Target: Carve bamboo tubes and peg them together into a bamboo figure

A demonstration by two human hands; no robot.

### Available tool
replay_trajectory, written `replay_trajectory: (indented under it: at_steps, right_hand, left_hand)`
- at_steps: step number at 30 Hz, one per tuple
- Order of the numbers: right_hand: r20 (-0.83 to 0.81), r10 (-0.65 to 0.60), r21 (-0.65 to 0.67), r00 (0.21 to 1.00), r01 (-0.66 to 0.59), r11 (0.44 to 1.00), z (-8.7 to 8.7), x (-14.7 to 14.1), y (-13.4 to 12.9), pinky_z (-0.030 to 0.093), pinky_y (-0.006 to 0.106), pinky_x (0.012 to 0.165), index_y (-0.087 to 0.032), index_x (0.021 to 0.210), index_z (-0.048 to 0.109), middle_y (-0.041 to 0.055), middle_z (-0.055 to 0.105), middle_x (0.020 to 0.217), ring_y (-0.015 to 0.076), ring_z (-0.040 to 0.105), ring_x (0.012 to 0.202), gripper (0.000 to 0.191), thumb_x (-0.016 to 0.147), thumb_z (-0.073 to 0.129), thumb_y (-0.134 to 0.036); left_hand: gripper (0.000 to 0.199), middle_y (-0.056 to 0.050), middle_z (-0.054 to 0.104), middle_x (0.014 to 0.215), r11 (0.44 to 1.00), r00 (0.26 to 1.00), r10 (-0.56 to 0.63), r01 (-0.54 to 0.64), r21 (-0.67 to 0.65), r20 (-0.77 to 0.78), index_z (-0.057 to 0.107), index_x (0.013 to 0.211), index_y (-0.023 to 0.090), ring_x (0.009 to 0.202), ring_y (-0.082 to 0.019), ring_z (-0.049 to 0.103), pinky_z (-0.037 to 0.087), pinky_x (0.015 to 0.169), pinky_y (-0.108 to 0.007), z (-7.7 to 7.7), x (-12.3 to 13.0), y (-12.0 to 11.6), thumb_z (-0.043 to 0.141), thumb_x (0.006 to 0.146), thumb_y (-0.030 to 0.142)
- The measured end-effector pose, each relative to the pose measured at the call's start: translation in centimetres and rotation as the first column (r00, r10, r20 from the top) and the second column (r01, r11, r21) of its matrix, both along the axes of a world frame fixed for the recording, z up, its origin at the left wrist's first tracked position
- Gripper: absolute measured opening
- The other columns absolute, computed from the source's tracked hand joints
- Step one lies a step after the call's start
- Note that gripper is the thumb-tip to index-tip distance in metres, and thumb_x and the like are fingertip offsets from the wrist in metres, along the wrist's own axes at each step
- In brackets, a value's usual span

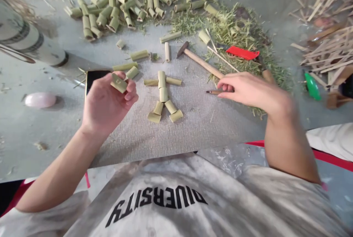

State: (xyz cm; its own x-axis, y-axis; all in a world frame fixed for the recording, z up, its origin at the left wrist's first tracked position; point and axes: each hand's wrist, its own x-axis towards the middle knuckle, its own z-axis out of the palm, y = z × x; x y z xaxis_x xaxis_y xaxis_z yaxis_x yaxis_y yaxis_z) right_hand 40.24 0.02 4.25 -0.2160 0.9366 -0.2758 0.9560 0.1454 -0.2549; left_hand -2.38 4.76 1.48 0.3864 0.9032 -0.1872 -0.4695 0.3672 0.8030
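Head view: nearest, at 6 o'clock, is the wearer's pale shirt [176,207] with dark lettering, and just beyond it lies the bare near part of a grey mat [162,141]. At the clock's centre a bamboo figure [163,94] lies flat, two pieces making its trunk, slim ones at its sides and shorter ones splayed at its foot.

At 3 o'clock from it, the right hand [242,88] has its fingers curled snugly round a slim tool [213,92], tip towards the figure. At 9 o'clock, the left hand [107,99] is raised, palm in view, its thumb and bent fingers pinching a small bamboo piece [119,83] bearing a carved mark; a dark, gold-edged phone [96,78] shows behind.

Farther out, a hammer [202,60] lies between 1 and 2, a red handle [242,53] at 2 beside green shavings [234,27], and heaped bamboo offcuts [113,14] at 11.
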Motion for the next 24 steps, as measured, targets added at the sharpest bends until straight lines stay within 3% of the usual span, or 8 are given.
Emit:
replay_trajectory:
  at_steps: [3, 6, 10, 13, 16, 18, 21, 24]
  right_hand:
    - [-0.022, 0.043, 0.015, 0.999, -0.043, 0.999, -0.4, -0.9, -1.1, 0.047, 0.038, 0.078, -0.024, 0.107, 0.075, 0.0067, 0.078, 0.107, 0.0232, 0.067, 0.087, 0.016, 0.104, 0.067, -0.037]
    - [-0.068, 0.059, 0.068, 0.996, -0.054, 0.996, -0.5, -1.5, -1.3, 0.049, 0.040, 0.080, -0.023, 0.104, 0.074, 0.0080, 0.078, 0.103, 0.0233, 0.067, 0.085, 0.021, 0.108, 0.060, -0.039]
    - [-0.076, -0.045, 0.139, 0.996, 0.056, 0.989, -0.5, -0.7, -0.4, 0.050, 0.038, 0.081, -0.024, 0.103, 0.077, 0.0081, 0.081, 0.100, 0.0236, 0.070, 0.086, 0.022, 0.108, 0.064, -0.040]
    - [0.056, -0.186, 0.278, 0.981, 0.164, 0.947, -0.9, 1.2, 1.6, 0.051, 0.041, 0.086, -0.023, 0.111, 0.083, 0.0122, 0.082, 0.109, 0.0268, 0.071, 0.093, 0.025, 0.110, 0.059, -0.031]
    - [0.134, -0.225, 0.411, 0.965, 0.153, 0.899, -1.9, 3.7, 4.7, 0.051, 0.046, 0.104, -0.016, 0.134, 0.081, 0.0205, 0.076, 0.137, 0.0309, 0.068, 0.118, 0.038, 0.113, 0.050, -0.022]
    - [0.142, -0.247, 0.440, 0.959, 0.163, 0.883, -3.1, 5.4, 6.7, 0.049, 0.046, 0.110, -0.012, 0.142, 0.078, 0.0224, 0.073, 0.142, 0.0311, 0.065, 0.124, 0.039, 0.115, 0.052, -0.021]
    - [0.112, -0.243, 0.505, 0.963, 0.156, 0.849, -5.2, 7.7, 8.9, 0.045, 0.039, 0.108, -0.010, 0.135, 0.080, 0.0209, 0.076, 0.137, 0.0244, 0.062, 0.115, 0.033, 0.117, 0.067, -0.035]
    - [0.011, -0.181, 0.598, 0.983, 0.139, 0.790, -7.1, 9.6, 10.2, 0.040, 0.030, 0.100, -0.010, 0.117, 0.079, 0.0136, 0.079, 0.125, 0.0146, 0.053, 0.101, 0.031, 0.112, 0.077, -0.041]
  left_hand:
    - [0.004, 0.003, 0.043, 0.069, 0.995, 1.000, -0.021, 0.021, 0.102, -0.002, 0.067, 0.103, 0.028, 0.062, -0.012, 0.044, 0.040, 0.059, -0.025, -0.6, -0.1, -0.1, 0.071, 0.103, 0.027]
    - [0.006, 0.005, 0.036, 0.064, 0.980, 0.998, -0.044, 0.051, 0.193, -0.039, 0.065, 0.108, 0.029, 0.058, -0.013, 0.041, 0.036, 0.057, -0.025, -0.9, -0.1, -0.2, 0.069, 0.105, 0.027]
    - [0.012, 0.008, 0.033, 0.062, 0.978, 0.997, -0.029, 0.043, 0.205, -0.070, 0.063, 0.107, 0.029, 0.054, -0.012, 0.033, 0.030, 0.054, -0.024, -0.7, 0.1, -0.5, 0.072, 0.101, 0.023]
    - [0.013, 0.009, 0.033, 0.061, 0.980, 0.996, -0.023, 0.039, 0.194, -0.085, 0.063, 0.107, 0.028, 0.053, -0.010, 0.029, 0.028, 0.054, -0.024, -0.4, 0.2, -0.7, 0.072, 0.100, 0.022]
    - [0.014, 0.009, 0.032, 0.061, 0.971, 0.992, -0.070, 0.093, 0.221, -0.107, 0.061, 0.106, 0.028, 0.052, -0.010, 0.033, 0.030, 0.054, -0.024, -0.3, 0.3, -0.9, 0.074, 0.101, 0.025]
    - [0.017, 0.009, 0.033, 0.062, 0.968, 0.989, -0.096, 0.119, 0.220, -0.113, 0.060, 0.104, 0.027, 0.054, -0.011, 0.038, 0.032, 0.055, -0.024, -0.3, 0.4, -1.0, 0.077, 0.100, 0.027]
    - [0.026, 0.008, 0.041, 0.064, 0.974, 0.990, -0.080, 0.103, 0.201, -0.118, 0.058, 0.103, 0.026, 0.056, -0.011, 0.041, 0.034, 0.056, -0.024, -0.3, 0.5, -1.2, 0.083, 0.096, 0.028]
    - [0.037, 0.008, 0.048, 0.066, 0.974, 0.989, -0.052, 0.081, 0.212, -0.138, 0.058, 0.107, 0.026, 0.057, -0.009, 0.042, 0.036, 0.058, -0.023, -0.3, 0.5, -1.3, 0.089, 0.088, 0.022]
